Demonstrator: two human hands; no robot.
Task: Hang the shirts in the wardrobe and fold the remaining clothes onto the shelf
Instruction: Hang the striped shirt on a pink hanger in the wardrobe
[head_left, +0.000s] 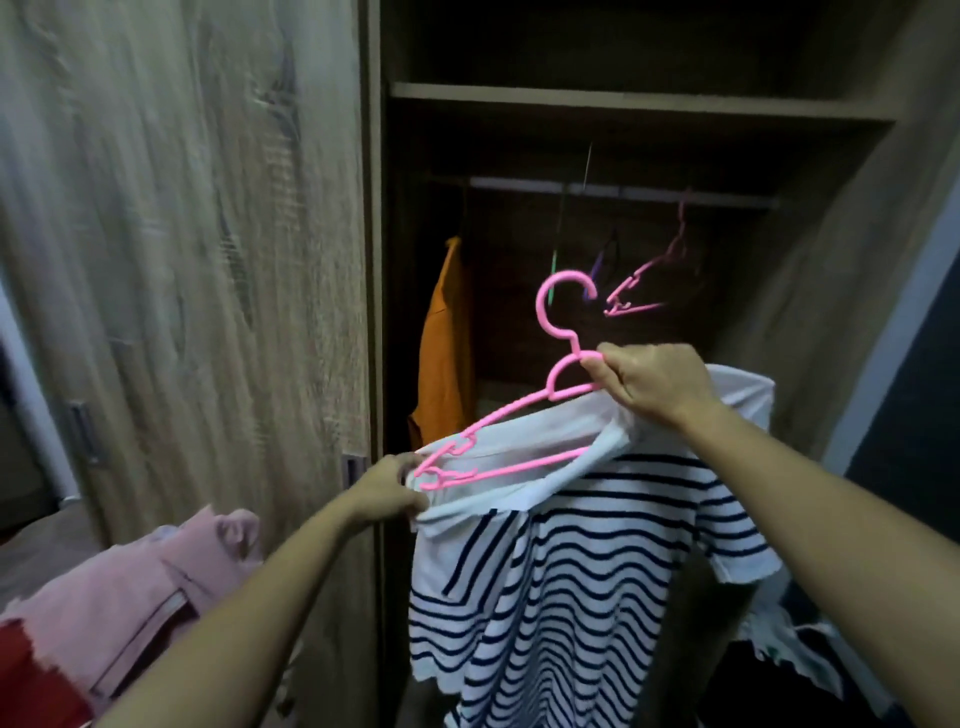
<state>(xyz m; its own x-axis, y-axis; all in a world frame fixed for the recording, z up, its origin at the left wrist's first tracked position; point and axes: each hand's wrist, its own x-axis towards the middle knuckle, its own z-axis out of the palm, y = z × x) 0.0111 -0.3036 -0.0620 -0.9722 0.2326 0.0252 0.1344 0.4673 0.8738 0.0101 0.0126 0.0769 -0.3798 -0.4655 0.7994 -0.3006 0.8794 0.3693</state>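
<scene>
A white shirt with navy stripes (571, 571) hangs in front of the open wardrobe, partly on a pink hanger (558, 387). My right hand (654, 384) grips the hanger by its neck together with the shirt's white collar. My left hand (389, 488) pinches the shirt's shoulder at the hanger's left end, which sticks out of the neck opening. The hook points up, well below the rail (623, 189). An orange shirt (449, 343) hangs at the rail's left end.
An empty pink hanger (654, 275) and thin dark ones hang on the rail. A wooden shelf (639, 101) sits above it. The shut wardrobe door (182, 260) stands at left. Pink clothes (145, 587) and a red one (31, 675) lie lower left.
</scene>
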